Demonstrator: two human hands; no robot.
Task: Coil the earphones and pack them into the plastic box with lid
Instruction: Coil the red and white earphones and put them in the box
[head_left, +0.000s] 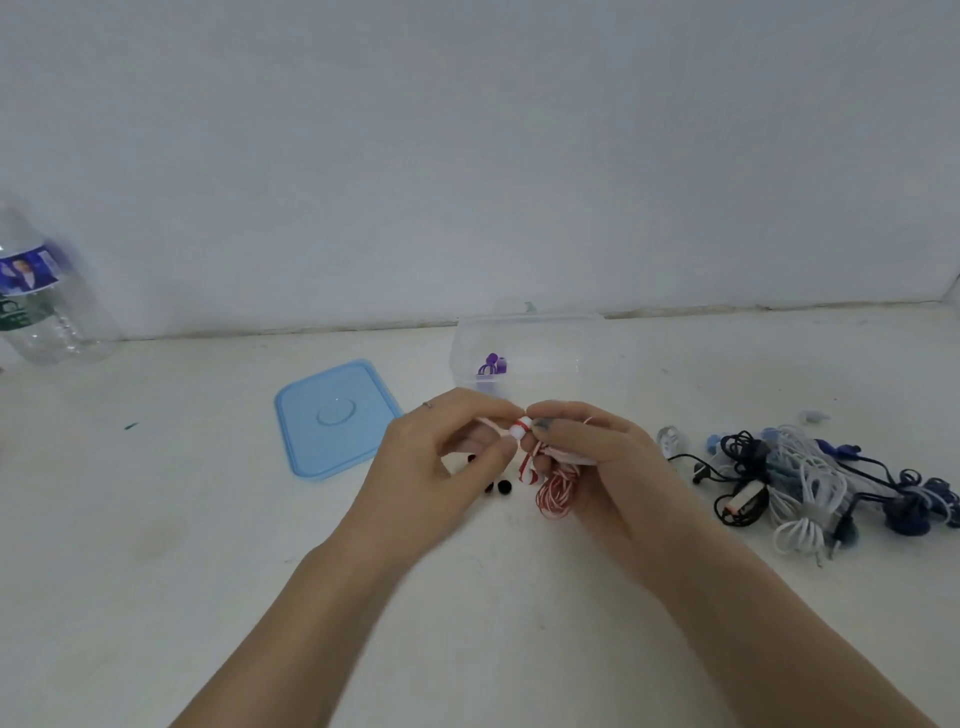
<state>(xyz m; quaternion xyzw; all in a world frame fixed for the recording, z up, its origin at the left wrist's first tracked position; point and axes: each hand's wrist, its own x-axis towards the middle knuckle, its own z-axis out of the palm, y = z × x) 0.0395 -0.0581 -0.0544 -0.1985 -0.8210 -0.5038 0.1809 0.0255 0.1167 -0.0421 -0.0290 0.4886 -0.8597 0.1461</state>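
Both hands meet above the middle of the table on red-and-white earphones (556, 486). My left hand (436, 467) pinches a white earbud at the top of the bundle. My right hand (597, 462) grips the coiled red-and-white cable, whose loops hang below the fingers. Just behind the hands stands the clear plastic box (524, 338), open, with a coiled purple earphone (492, 365) inside. Its blue lid (335, 418) lies flat to the left of the box.
A tangle of black, white and blue earphones (810, 483) lies at the right. Small black ear tips (498, 487) lie on the table under the hands. A clear water bottle (36, 296) stands at the far left against the wall.
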